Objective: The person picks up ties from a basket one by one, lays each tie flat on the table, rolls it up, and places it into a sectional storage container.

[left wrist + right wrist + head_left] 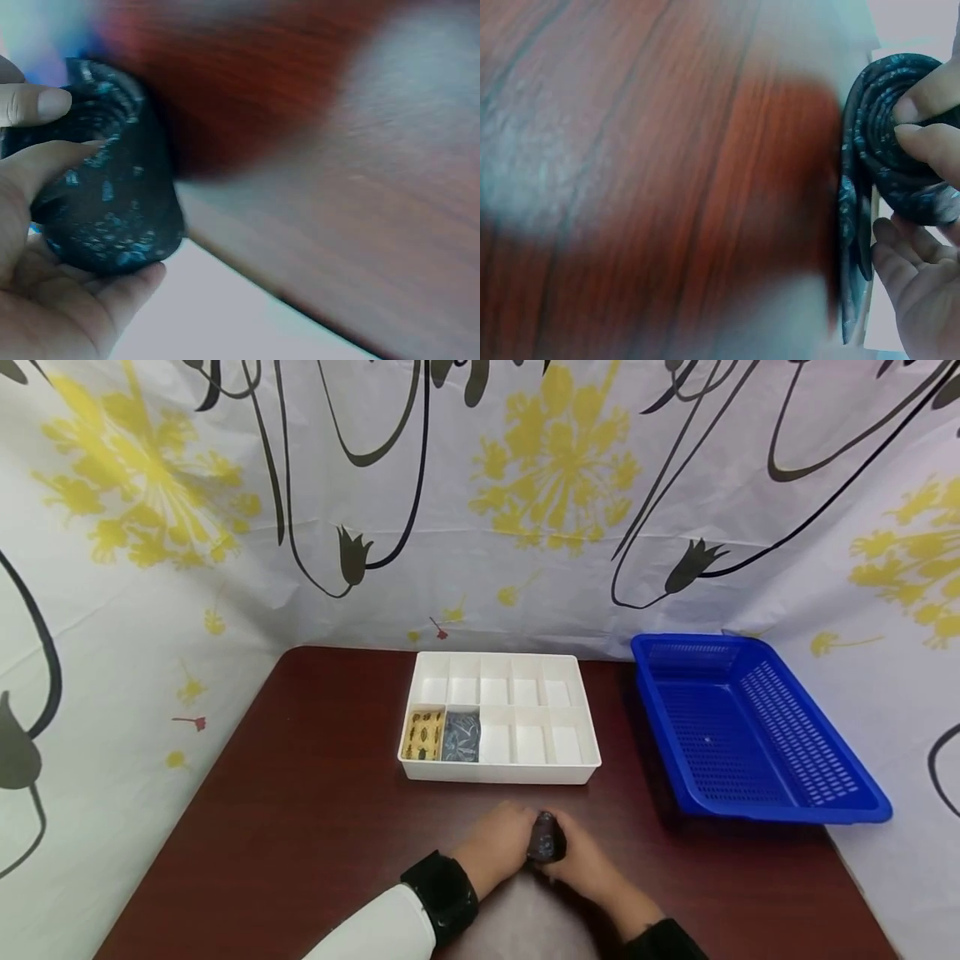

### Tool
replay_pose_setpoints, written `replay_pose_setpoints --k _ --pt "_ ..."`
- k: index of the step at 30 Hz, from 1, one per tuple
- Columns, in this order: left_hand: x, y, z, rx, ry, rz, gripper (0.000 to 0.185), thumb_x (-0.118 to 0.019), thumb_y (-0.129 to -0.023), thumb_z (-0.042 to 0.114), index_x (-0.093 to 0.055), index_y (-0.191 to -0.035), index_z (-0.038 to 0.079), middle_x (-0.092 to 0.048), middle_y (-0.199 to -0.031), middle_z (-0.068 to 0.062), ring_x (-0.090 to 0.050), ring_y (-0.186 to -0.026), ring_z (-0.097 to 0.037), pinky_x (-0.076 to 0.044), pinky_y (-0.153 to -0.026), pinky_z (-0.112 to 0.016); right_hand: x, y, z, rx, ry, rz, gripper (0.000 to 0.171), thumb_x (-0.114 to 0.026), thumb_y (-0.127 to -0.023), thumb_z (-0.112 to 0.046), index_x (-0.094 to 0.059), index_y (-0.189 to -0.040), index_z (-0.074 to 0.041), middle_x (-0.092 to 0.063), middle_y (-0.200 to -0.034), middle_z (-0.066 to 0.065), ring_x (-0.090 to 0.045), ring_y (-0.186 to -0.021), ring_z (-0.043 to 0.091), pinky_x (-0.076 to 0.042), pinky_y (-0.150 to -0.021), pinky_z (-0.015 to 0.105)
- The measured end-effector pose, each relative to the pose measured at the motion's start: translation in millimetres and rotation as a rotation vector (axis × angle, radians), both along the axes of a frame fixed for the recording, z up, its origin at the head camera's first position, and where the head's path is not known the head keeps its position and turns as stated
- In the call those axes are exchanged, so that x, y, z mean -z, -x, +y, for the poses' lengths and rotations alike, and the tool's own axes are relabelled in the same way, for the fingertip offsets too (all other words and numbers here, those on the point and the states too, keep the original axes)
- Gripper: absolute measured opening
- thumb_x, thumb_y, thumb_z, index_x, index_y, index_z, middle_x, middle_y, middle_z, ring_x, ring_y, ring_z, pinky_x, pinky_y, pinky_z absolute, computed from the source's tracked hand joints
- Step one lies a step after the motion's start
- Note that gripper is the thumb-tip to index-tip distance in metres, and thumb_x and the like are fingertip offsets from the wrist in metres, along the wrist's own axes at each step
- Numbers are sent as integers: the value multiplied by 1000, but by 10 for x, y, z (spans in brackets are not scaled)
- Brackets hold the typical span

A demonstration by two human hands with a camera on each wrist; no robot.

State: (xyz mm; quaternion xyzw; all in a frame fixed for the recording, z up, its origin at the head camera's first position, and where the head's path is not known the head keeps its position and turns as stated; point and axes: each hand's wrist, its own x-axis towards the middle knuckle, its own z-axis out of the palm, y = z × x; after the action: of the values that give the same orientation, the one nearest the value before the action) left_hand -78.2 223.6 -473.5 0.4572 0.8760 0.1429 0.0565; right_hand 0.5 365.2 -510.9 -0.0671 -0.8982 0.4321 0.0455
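A dark, patterned strip of cloth, rolled into a coil, is between my two hands in front of the white box. My left hand grips the roll from the left. From the other side my right hand holds it, fingers curled round. The left wrist view shows the roll's side speckled pale blue, with fingertips in the coil's end and others beneath. Layers of the coil wind tightly in the right wrist view, and a loose end hangs down beside it.
Beyond the hands stands a white divided box. Its front-left compartments hold a yellow insect-print cloth and a grey-blue patterned cloth. A blue plastic basket sits at the right of the dark red wooden table. Printed fabric hangs behind.
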Motion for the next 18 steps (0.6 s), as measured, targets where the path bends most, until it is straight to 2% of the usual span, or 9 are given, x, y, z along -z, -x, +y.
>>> replay_pose_setpoints --k 4,6,9,13,16,18 --pt "-15 -3 50 -33 78 3 20 -68 -84 10 -68 -104 8 -66 -98 -5 -59 -95 -18 -51 -82 -31 -32 5 -39 35 -8 -6 77 -80 -59 8 -50 -130 2 -59 -122 17 -55 -109 30 -44 -91 43" --pt "28 32 48 -25 53 -15 21 -70 -82 10 -66 -102 8 -65 -97 -5 -59 -96 -18 -51 -83 -30 -30 10 -51 51 12 -13 76 -78 -58 11 -51 -128 0 -60 -121 17 -56 -106 30 -46 -87 42" --pt "158 122 -4 -6 -50 -96 31 -74 -75 8 -61 -102 10 -62 -96 -3 -58 -95 -17 -49 -86 -29 -6 21 -52 67 43 -23 73 -74 -58 15 -53 -126 -2 -60 -119 17 -56 -103 29 -49 -82 38" --pt "341 225 -131 21 -241 -267 53 -77 -60 2 -55 -108 10 -59 -100 0 -53 -96 -14 -46 -91 -30 36 32 -26 65 67 -21 70 -73 -57 15 -54 -122 -4 -62 -117 15 -57 -101 28 -48 -81 37" --pt "412 241 -209 48 -366 -376 61 -78 -58 1 -55 -115 5 -59 -108 -2 -53 -100 -14 -44 -95 -32 69 24 7 51 100 -8 69 -71 -57 16 -54 -120 -3 -62 -115 16 -56 -98 27 -49 -78 33" --pt "429 231 -228 60 -425 -409 60 -78 -61 2 -56 -116 3 -60 -111 -4 -55 -102 -14 -44 -95 -32 90 15 30 38 129 4 69 -70 -57 17 -53 -120 -1 -60 -116 18 -56 -96 28 -51 -71 30"
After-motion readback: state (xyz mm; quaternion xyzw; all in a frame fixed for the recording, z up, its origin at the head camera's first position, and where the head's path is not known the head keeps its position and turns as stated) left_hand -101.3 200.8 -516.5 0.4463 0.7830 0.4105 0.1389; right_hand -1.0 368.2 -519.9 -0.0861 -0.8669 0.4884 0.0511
